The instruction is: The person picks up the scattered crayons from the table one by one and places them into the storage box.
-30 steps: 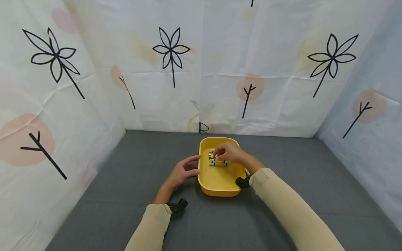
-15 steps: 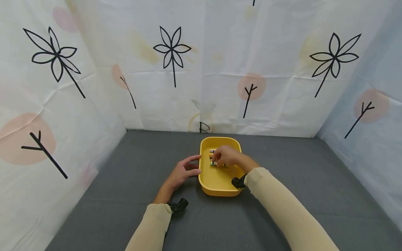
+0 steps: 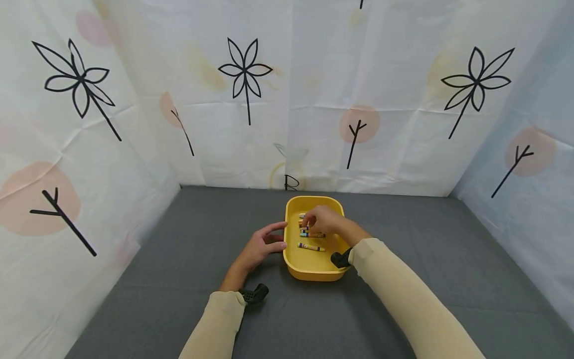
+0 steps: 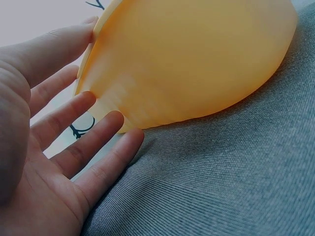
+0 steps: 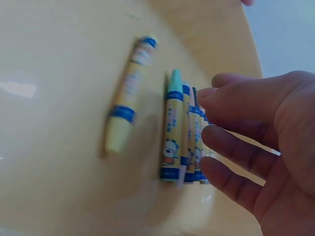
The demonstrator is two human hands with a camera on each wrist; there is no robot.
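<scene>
A yellow tray (image 3: 314, 262) holds several crayons in yellow-and-blue wrappers. My left hand (image 3: 260, 248) has its fingers spread, with the fingertips (image 4: 117, 120) against or very near the tray's left outer wall. Inside the tray, my right hand (image 3: 324, 220) hovers over the row of crayons. A mint-green crayon (image 5: 172, 130) lies at the near side of that row. Apart from it lies a pale yellow crayon (image 5: 129, 96), slightly blurred. In the right wrist view, the thumb and fingertips (image 5: 209, 96) are beside the row, with no crayon visibly gripped; some crayons are partly hidden behind them.
The tray stands on a grey cloth-covered table (image 3: 215, 219). A pale curtain with plant drawings (image 3: 314, 75) rises behind it and along both sides. Dark wrist devices (image 3: 254, 294) sit below each hand.
A pale yellow crayon now lies apart, on the near side of the row. My right hand dipped toward the near crayons, then shifted slightly back toward the far end. My left hand stays put.
</scene>
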